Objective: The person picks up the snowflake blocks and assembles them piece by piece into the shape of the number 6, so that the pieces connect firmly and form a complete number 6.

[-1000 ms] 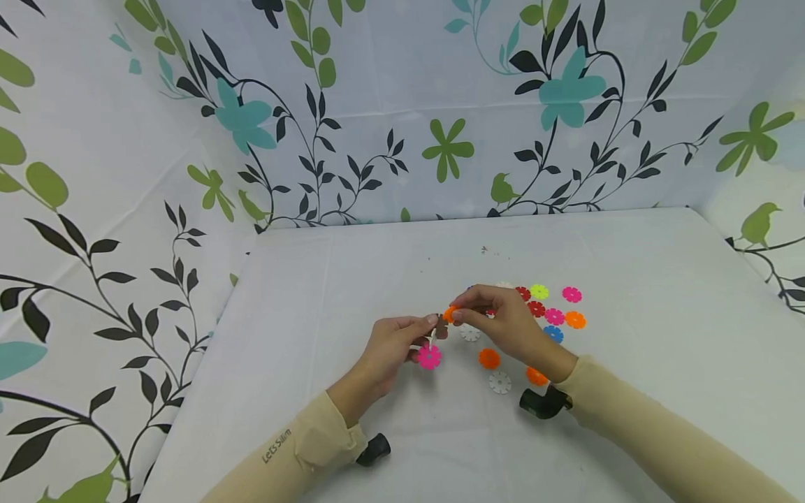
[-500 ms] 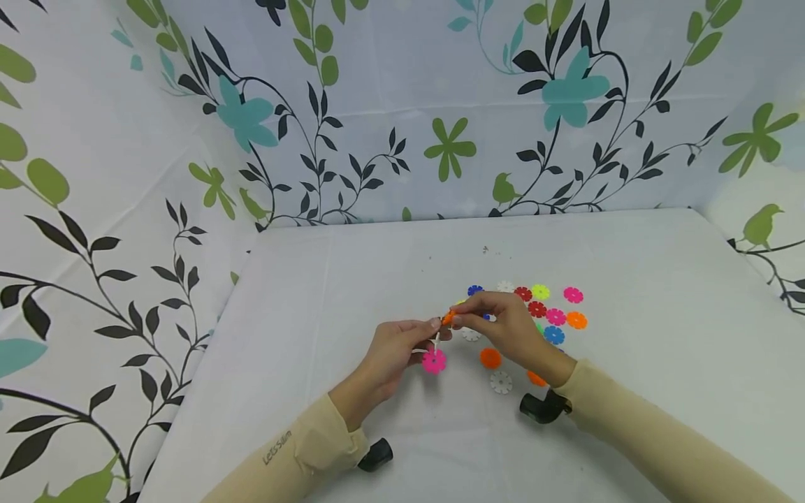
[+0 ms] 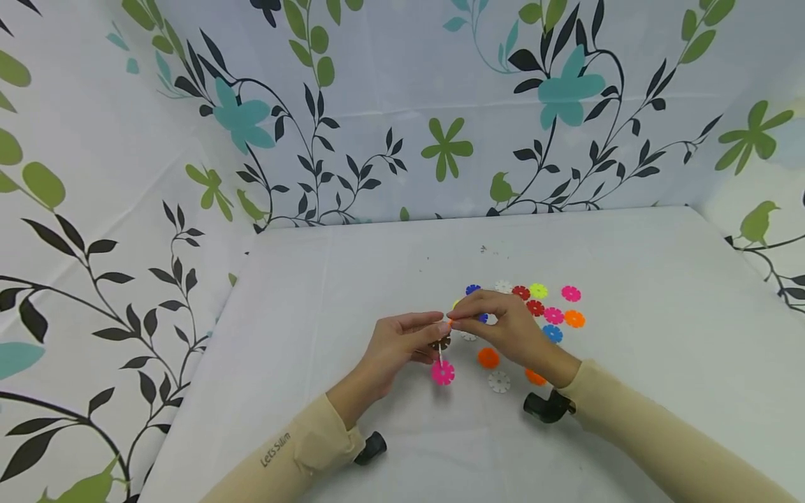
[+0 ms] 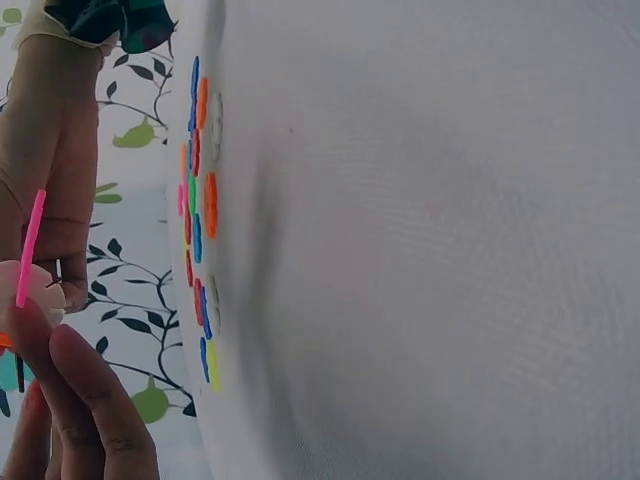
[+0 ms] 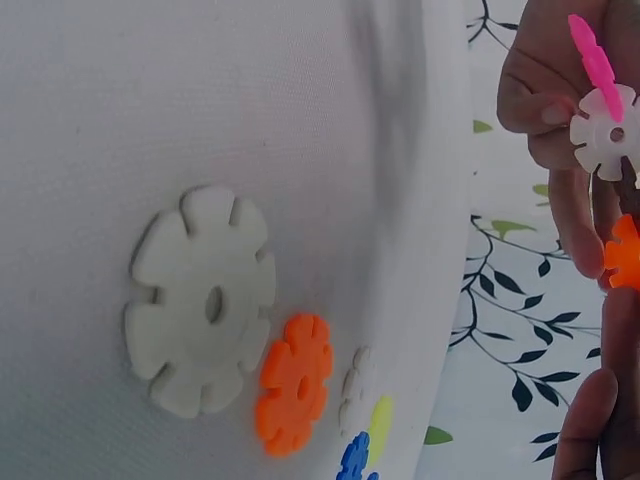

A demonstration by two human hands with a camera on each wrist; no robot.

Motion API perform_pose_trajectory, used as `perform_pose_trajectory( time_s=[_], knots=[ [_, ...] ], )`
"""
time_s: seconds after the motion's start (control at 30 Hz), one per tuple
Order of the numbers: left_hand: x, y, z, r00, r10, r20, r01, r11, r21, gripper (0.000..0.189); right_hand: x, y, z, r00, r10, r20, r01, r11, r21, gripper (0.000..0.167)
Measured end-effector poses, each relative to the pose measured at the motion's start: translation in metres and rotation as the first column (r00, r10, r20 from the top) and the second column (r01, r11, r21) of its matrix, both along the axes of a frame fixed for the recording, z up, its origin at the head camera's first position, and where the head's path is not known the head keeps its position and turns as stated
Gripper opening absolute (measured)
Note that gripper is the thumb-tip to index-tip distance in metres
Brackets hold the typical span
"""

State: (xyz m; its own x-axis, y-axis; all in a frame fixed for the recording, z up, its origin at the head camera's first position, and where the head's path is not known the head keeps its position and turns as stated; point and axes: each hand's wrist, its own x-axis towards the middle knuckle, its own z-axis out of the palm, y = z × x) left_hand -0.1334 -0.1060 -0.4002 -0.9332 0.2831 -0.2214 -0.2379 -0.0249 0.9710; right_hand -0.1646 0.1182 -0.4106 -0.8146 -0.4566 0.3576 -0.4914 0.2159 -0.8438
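Note:
My left hand [image 3: 393,346] holds a small chain of notched plastic discs above the white table. A pink disc [image 3: 443,372] hangs lowest, joined edge-in to a white disc [image 5: 597,140], and a brown disc [image 3: 444,342] follows. My right hand [image 3: 506,325] pinches an orange disc [image 5: 624,252] against the brown one, with the fingertips of both hands meeting there. Fingers cover most of the orange disc in the head view; whether its slot is seated in the brown disc I cannot tell.
Several loose discs lie flat to the right, partly behind my right hand, among them a red disc [image 3: 535,309], a blue disc [image 3: 552,334], an orange disc [image 3: 488,358] and a white disc [image 3: 499,381]. Patterned cloth [image 3: 377,112] rises behind the table [image 3: 327,279].
The orange disc has come closer against the brown one, and my fingers now cover most of it. The chain has turned, and its pink end sits slightly lower and further right.

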Motion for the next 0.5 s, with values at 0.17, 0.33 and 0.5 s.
perform_pose_trajectory(
  time_s=[0.17, 0.33, 0.5],
  knots=[
    [0.001, 0.0, -0.003, 1.0, -0.006, -0.025, 0.006, 1.0, -0.021, 0.036, 0.002, 0.0, 0.001, 0.999, -0.042, 0.015, 0.041, 0.999, 0.029, 0.026],
    [0.002, -0.002, -0.003, 1.0, -0.01, 0.007, 0.01, 1.0, -0.018, 0.038, -0.002, 0.012, 0.002, 0.988, -0.15, 0.032, 0.15, 0.988, -0.024, 0.032],
    [-0.001, -0.007, -0.005, 0.999, -0.014, 0.043, 0.015, 1.0, -0.014, 0.044, -0.009, 0.036, 0.002, 0.961, -0.274, 0.043, 0.277, 0.957, -0.091, 0.035]
  ],
)
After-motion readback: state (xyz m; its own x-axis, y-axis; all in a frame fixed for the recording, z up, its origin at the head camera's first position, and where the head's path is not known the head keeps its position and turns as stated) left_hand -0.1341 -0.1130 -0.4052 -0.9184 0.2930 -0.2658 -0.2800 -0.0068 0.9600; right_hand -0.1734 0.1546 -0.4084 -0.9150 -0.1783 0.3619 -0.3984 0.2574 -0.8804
